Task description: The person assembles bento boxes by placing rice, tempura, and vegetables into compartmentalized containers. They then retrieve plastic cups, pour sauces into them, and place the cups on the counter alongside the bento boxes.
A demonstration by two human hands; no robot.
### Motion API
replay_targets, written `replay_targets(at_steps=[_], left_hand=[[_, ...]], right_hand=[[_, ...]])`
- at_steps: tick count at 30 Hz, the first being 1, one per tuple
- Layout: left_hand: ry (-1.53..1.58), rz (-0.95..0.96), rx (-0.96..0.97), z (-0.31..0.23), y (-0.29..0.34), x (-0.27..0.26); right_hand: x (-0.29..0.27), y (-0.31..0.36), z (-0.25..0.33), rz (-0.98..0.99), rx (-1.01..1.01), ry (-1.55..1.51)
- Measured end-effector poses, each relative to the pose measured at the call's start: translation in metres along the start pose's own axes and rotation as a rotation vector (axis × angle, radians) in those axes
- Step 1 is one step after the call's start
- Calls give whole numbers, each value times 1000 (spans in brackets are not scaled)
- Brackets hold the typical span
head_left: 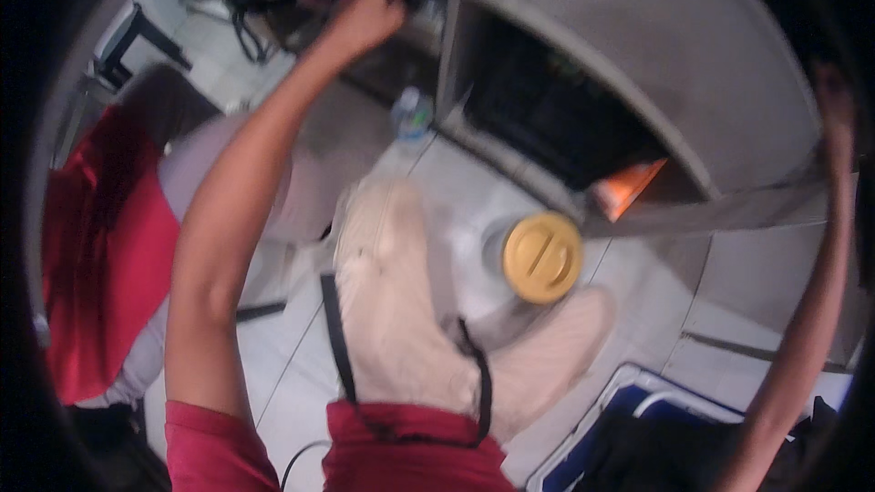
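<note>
My left hand [369, 16] is stretched up and forward to a dark, cluttered shelf space at the upper left. Its fingers look curled closed, and whatever they may hold is hidden. Far to the right, my right hand [833, 96] is raised beside the curved end of a grey cabinet [656, 46]. Blur and the dark rim of the picture hide its fingers. A jar with a round yellow lid [542, 257] stands on the floor between my legs, apart from both hands. Below my left hand, a clear plastic bottle [412, 116] stands on the floor.
An orange packet [629, 189] sticks out of the cabinet's dark lower opening [547, 109]. At the left is another person in a red top [105, 255]. A blue and white bin [592, 437] with black cloth stands at the lower right. Dark cables [246, 23] hang at the upper left.
</note>
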State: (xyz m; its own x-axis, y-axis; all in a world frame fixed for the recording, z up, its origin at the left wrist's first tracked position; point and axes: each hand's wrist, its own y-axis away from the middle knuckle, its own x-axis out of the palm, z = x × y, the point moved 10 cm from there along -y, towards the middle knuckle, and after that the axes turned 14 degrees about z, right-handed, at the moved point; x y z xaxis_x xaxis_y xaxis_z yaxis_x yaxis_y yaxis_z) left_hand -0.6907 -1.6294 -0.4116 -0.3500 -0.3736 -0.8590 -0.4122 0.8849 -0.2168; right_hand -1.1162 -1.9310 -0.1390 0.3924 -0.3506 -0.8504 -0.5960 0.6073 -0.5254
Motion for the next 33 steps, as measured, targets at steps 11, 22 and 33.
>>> replay_targets(at_steps=[11, 22, 33], left_hand=[[235, -221, 700, -247, 47, -22], [-346, -552, 549, -267, -44, -169], [-528, -690, 559, -269, -14, -140]], right_hand=[[8, 24, 14, -71, 74, -110], [3, 29, 23, 15, 199, -241], [0, 24, 23, -53, 84, -225]])
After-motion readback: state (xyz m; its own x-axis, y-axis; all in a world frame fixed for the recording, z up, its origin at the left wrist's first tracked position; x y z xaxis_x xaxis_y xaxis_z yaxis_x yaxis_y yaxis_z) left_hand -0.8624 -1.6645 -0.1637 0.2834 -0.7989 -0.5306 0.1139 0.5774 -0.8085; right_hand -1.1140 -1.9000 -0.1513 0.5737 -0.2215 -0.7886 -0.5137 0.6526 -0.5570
